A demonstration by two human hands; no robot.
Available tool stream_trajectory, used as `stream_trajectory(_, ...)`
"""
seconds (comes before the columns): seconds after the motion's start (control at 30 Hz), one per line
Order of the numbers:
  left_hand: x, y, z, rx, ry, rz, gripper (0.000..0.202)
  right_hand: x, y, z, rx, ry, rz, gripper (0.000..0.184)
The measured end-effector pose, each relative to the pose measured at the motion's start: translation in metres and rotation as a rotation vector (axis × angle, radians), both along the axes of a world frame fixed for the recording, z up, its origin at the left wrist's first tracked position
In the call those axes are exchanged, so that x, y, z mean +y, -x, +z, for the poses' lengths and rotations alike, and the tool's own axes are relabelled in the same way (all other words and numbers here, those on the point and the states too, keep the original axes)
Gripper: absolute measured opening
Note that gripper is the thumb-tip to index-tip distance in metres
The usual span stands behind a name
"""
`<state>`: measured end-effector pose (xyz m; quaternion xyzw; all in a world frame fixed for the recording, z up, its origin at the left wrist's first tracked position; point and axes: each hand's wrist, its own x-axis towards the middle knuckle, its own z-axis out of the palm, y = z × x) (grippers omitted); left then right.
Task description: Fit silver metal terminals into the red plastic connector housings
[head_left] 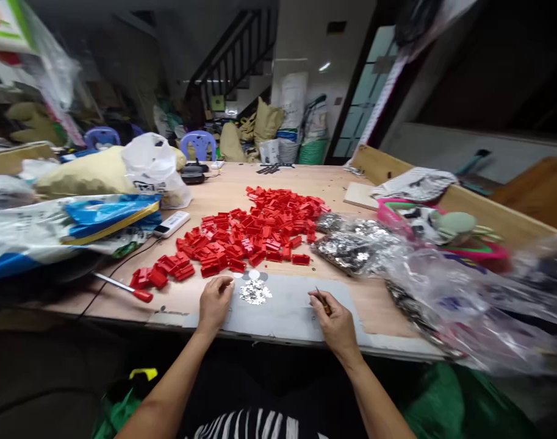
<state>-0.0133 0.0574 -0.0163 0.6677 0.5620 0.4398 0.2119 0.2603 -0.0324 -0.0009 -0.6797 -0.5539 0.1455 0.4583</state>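
Note:
My right hand [335, 320] grips a thin, dark-tipped tool with a brownish handle [324, 303], its point up and to the left, over the grey mat [291, 308]. At the mat's left side is my left hand [215, 305], fingers curled together; whether anything small sits between them is hidden. Just right of it lies a small heap of shiny silver metal pieces [255, 291]. Pale round discs [254, 275] lie at the heap's far edge. Beyond the mat spreads a big pile of red plastic housings [260, 228].
Clear plastic bags of metal parts [351, 247] lie to the right, near a pink basket [388, 210]. On the left are a red-handled screwdriver [141, 295], a white device [172, 224], a white carrier bag [154, 167] and a blue-white sack [77, 228]. A wooden board [360, 196] lies farther back.

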Motion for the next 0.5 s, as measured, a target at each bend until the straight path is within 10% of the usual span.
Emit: stream_trajectory(0.5, -0.0055, 0.0070, -0.0105, 0.054, 0.092, 0.105, 0.025, -0.0061, -0.0027, 0.0054, 0.018, -0.059, -0.047, 0.024)
